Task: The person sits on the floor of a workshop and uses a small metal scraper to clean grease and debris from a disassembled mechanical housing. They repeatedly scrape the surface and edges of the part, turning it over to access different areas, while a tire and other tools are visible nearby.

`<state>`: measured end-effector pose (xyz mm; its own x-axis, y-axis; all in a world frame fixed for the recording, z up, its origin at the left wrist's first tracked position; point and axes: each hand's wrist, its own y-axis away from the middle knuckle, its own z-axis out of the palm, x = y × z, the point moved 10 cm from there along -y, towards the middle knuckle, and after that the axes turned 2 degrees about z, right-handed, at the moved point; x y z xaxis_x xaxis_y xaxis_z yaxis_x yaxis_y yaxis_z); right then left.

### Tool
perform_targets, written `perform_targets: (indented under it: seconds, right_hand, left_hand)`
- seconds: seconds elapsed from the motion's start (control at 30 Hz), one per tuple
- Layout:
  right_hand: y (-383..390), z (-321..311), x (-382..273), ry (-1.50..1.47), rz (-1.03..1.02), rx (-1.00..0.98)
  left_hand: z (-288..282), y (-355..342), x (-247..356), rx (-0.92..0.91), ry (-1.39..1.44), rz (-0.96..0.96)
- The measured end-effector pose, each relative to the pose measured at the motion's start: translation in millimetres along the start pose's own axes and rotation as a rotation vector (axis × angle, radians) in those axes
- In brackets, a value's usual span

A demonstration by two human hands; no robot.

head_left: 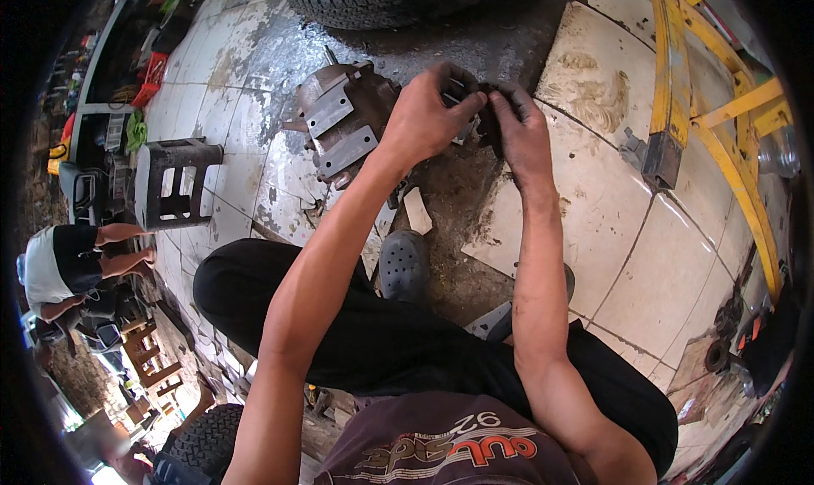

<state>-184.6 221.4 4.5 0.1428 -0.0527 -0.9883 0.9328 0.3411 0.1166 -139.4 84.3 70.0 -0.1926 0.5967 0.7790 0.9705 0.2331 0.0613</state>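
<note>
My left hand (428,112) is closed in a pinch, its thumb and fingertips almost meeting those of my right hand. Greasy and dark at the fingers, my right hand (524,137) grips a small blackened part (489,127) whose kind I cannot make out. What the left fingers hold is mostly hidden. Just left of my hands, a rust-brown metal housing (320,89) with a shaft sticking up rests on the floor. Two grey flat plates with bolt holes, an upper plate (329,110) and a lower plate (348,152), sit on its side.
A tyre (381,6) lies beyond the housing, on dark wet floor. To the right stands a yellow metal frame (670,69). A grey plastic stool (178,184) is at the left, with another person (72,264) bending farther off. My grey clogs (404,264) are below my hands.
</note>
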Motion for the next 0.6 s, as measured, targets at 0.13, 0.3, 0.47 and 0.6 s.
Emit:
perform_targets:
  seconds: [0.13,0.3,0.47,0.6]
  right_hand:
    - [4.6,14.4,31.2,-0.256,0.297,-0.094]
    - [-7.2,5.7,73.2,-0.307,0.376,-0.086]
    - [-9.9,0.9,165.3,-0.319,0.414,0.089]
    - [27.6,27.3,184.2,-0.170,0.540,0.133]
  left_hand:
    - [-0.5,-0.8,-3.1,-0.071,-0.098,0.003]
    - [-30.8,-0.5,-23.1,0.037,-0.084,-0.069]
    - [-89.0,7.7,-72.3,0.396,-0.526,-0.086]
    - [-83.0,32.9,-121.3,0.538,-0.771,-0.138]
